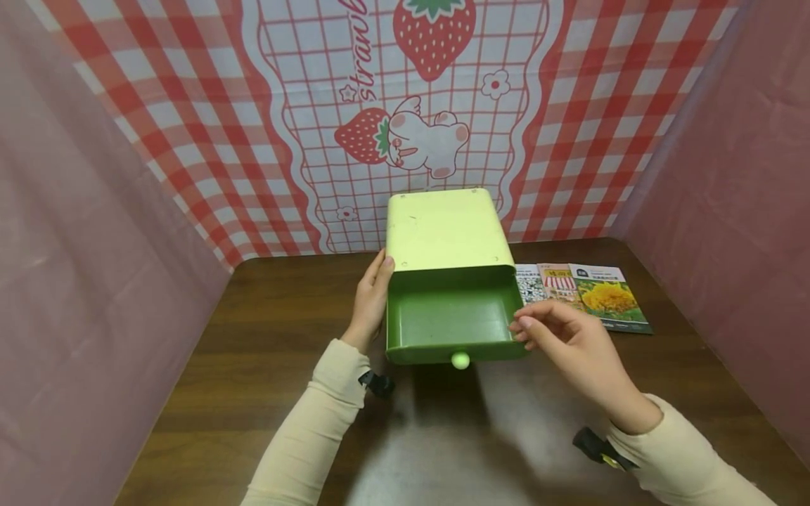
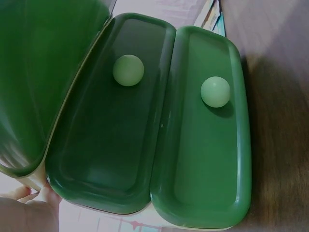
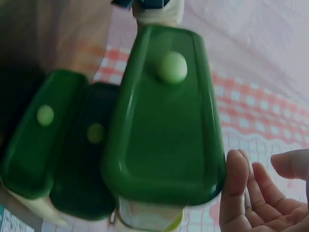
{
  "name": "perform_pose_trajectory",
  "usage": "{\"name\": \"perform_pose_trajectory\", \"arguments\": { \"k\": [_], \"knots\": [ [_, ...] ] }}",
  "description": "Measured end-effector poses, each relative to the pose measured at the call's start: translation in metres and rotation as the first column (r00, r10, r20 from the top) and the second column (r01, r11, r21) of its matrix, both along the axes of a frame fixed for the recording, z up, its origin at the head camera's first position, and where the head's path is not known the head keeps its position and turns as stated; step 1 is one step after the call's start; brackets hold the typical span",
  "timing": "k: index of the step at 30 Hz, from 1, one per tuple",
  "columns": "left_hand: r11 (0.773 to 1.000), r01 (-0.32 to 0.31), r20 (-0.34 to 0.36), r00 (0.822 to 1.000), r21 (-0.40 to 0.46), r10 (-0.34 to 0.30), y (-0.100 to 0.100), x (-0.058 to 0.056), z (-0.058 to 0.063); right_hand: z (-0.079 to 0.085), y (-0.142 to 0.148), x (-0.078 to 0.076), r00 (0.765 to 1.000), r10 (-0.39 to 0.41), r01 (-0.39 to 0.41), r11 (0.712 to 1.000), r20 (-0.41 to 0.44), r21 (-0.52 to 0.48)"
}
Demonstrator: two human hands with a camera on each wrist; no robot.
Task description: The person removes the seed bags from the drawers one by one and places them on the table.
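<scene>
A small pale yellow-green drawer cabinet [image 1: 446, 228] stands on the table, its top green drawer [image 1: 424, 355] pulled out towards me. The drawer's bare inside shows, and a round light-green knob [image 1: 460, 360] sits on its front. Below it, a middle drawer [image 2: 106, 140] and a bottom drawer [image 2: 203, 159] are pushed in. My left hand [image 1: 370, 299] rests along the cabinet's left side with fingers extended. Beside the open drawer's right front corner is my right hand [image 1: 579, 351], fingers loosely bent and thumb apart, holding nothing. Whether its fingertips touch the drawer, I cannot tell.
To the cabinet's right, several printed packets [image 1: 610, 299] with flower pictures lie on the brown wooden table [image 1: 266, 351]. A red-and-white checked cloth [image 1: 569, 126] hangs close behind the cabinet. Pink cloths [image 1: 728, 161] hang at both sides.
</scene>
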State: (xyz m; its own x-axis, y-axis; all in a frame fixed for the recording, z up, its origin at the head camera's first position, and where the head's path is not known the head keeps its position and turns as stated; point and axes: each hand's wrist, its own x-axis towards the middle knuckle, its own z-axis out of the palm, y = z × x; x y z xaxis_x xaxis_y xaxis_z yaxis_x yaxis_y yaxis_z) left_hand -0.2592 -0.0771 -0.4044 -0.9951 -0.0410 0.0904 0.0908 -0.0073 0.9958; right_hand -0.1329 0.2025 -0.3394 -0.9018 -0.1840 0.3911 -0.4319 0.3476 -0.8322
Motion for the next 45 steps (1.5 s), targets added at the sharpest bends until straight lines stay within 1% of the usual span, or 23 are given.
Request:
{"name": "perform_pose_trajectory", "arguments": {
  "k": [3, 6, 10, 14, 17, 21, 25, 29, 31, 35, 36, 39, 45],
  "knots": [
    [1.000, 0.002, 0.004, 1.000, 0.003, -0.002, 0.000, 0.000, 0.000, -0.004, -0.006, 0.007, 0.999, 0.044, -0.044, 0.999, -0.019, 0.002],
    [1.000, 0.008, 0.009, 1.000, 0.002, -0.008, 0.000, 0.000, 0.000, -0.009, -0.011, 0.012, 0.996, 0.093, -0.093, 0.996, -0.011, -0.012],
    [1.000, 0.016, 0.014, 1.000, -0.005, -0.016, 0.000, 0.000, 0.000, -0.019, -0.017, 0.015, 0.986, 0.158, -0.156, 0.987, 0.060, -0.037],
    [1.000, 0.026, 0.018, 0.999, 0.002, -0.026, 0.000, 0.000, 0.002, -0.032, -0.023, 0.014, 0.970, 0.189, -0.182, 0.982, 0.152, -0.056],
    [0.999, 0.033, 0.023, 0.999, 0.006, -0.033, 0.000, 0.009, 0.013, -0.038, -0.027, 0.014, 0.956, 0.204, -0.193, 0.978, 0.212, -0.075],
    [0.999, 0.034, 0.026, 0.999, 0.008, -0.035, 0.001, 0.022, 0.029, -0.046, -0.031, 0.012, 0.931, 0.227, -0.211, 0.974, 0.287, -0.085],
    [1.000, 0.030, 0.018, 0.999, 0.003, -0.030, 0.002, 0.023, 0.030, -0.053, -0.034, 0.009, 0.906, 0.236, -0.222, 0.972, 0.351, -0.079],
    [1.000, 0.027, 0.019, 0.999, -0.015, -0.027, 0.001, 0.022, 0.030, -0.058, -0.038, 0.007, 0.888, 0.232, -0.216, 0.973, 0.397, -0.085],
    [0.999, 0.029, 0.023, 0.999, -0.017, -0.028, 0.001, 0.017, 0.024, -0.060, -0.041, 0.006, 0.881, 0.232, -0.211, 0.973, 0.413, -0.097],
    [0.999, 0.029, 0.022, 0.999, -0.012, -0.029, -0.001, 0.004, 0.008, -0.063, -0.045, 0.004, 0.869, 0.240, -0.206, 0.971, 0.433, -0.124],
    [1.000, 0.029, 0.021, 0.999, -0.009, -0.029, -0.001, 0.001, 0.004, -0.063, -0.046, 0.004, 0.869, 0.242, -0.207, 0.970, 0.432, -0.126],
    [1.000, 0.026, 0.010, 1.000, -0.006, -0.026, -0.001, -0.001, -0.001, -0.064, -0.048, 0.004, 0.871, 0.238, -0.201, 0.971, 0.430, -0.130],
    [1.000, 0.013, -0.004, 1.000, -0.001, -0.013, 0.000, 0.001, 0.000, -0.066, -0.049, 0.003, 0.883, 0.211, -0.176, 0.977, 0.420, -0.120]
  ]
}}
